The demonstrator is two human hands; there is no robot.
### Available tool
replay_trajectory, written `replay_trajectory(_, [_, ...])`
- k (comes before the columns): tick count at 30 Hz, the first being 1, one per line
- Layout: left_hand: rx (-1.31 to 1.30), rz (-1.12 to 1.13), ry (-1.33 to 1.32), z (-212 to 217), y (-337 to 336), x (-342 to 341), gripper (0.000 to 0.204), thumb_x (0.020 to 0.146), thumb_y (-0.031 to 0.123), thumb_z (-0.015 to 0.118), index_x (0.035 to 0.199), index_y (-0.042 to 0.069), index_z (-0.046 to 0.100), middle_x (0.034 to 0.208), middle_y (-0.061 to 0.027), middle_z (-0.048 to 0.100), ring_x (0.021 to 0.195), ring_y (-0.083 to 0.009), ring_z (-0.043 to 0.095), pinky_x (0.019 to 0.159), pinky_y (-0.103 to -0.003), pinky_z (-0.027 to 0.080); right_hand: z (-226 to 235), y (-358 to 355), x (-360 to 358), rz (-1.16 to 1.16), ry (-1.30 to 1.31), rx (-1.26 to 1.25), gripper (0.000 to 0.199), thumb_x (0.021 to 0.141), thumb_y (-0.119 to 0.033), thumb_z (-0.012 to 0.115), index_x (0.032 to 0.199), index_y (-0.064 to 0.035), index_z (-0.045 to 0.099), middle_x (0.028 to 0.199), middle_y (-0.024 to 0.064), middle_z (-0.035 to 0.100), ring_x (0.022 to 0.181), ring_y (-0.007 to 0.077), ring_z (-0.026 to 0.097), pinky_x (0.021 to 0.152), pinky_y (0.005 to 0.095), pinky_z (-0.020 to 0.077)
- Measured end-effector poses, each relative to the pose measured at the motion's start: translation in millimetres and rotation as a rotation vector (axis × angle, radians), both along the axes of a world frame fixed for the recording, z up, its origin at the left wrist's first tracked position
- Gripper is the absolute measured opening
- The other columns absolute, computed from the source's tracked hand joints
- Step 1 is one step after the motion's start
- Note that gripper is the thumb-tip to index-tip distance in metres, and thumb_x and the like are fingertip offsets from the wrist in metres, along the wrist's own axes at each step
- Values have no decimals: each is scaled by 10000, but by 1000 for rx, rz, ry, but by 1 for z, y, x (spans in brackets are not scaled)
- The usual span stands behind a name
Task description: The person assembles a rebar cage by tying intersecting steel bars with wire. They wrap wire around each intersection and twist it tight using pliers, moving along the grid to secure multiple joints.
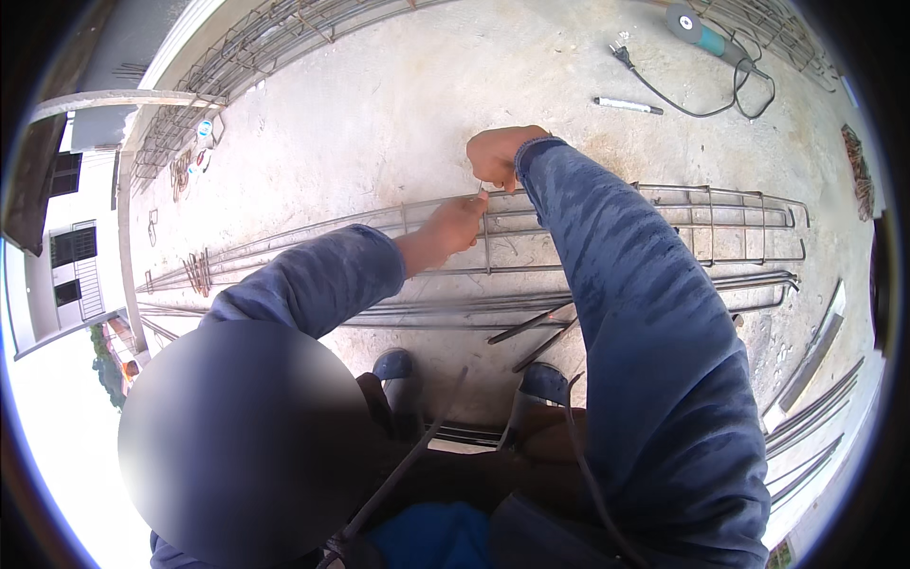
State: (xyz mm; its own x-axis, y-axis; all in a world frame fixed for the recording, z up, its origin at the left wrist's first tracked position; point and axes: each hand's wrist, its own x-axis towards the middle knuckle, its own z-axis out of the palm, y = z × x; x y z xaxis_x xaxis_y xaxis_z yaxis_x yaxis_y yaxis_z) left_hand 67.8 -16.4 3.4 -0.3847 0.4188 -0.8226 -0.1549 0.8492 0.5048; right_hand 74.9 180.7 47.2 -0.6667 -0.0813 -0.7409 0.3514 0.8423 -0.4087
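Observation:
A long rebar cage [720,213] of rusty bars and square stirrups lies across the concrete floor in front of me. My left hand [457,224] is closed on the cage's top bar where a stirrup [487,248] crosses it. Just above it, my right hand [497,156] has its fingers pinched on a thin piece of tie wire [480,189] that runs down to the same joint. The two hands almost touch. Both arms are in blue sleeves.
Loose bars [533,327] lie near my boots [393,364]. An angle grinder [703,32] with its black cable and a white tube [626,104] lie at the far right. More cages [256,47] line the far left edge; bundled bars [810,412] lie at the right.

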Motion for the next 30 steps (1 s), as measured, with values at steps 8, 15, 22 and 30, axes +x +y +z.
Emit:
replay_trajectory(8, [154, 393, 171, -34, 1, 35, 564, 1112, 508, 615, 1293, -11, 747, 672, 52, 428, 538, -92, 323, 518, -327, 282, 30, -12, 10, 149, 83, 115, 286, 928, -81, 553, 1047, 30, 788, 1010, 174, 785, 821, 312, 747, 714, 469, 574])
replay_trajectory(15, [116, 422, 103, -4, 11, 30, 394, 1068, 376, 695, 1181, 17, 810, 769, -60, 659, 666, -172, 545, 573, -439, 429, 27, -25, 2, 143, 99, 138, 272, 871, -94, 557, 953, 56, 769, 888, 194, 740, 729, 320, 682, 635, 486, 536])
replay_trajectory(22, [122, 323, 149, 7, 11, 25, 349, 1027, 287, 715, 1041, -51, 799, 653, -50, 541, 550, -184, 468, 467, -443, 340, 20, -25, 37, 38, 105, 13, 241, 838, -105, 596, 812, 81, 746, 782, 232, 720, 653, 326, 661, 630, 491, 525])
replay_trajectory(30, [101, 291, 71, 2, 12, 10, 336, 1030, 287, 706, 997, -43, 761, 651, -47, 491, 534, -191, 413, 470, -461, 298, -20, -17, 64, -173, 304, -79, 309, 960, -220, 661, 1136, 15, 759, 1098, 299, 755, 1005, 402, 731, 850, 469, 559])
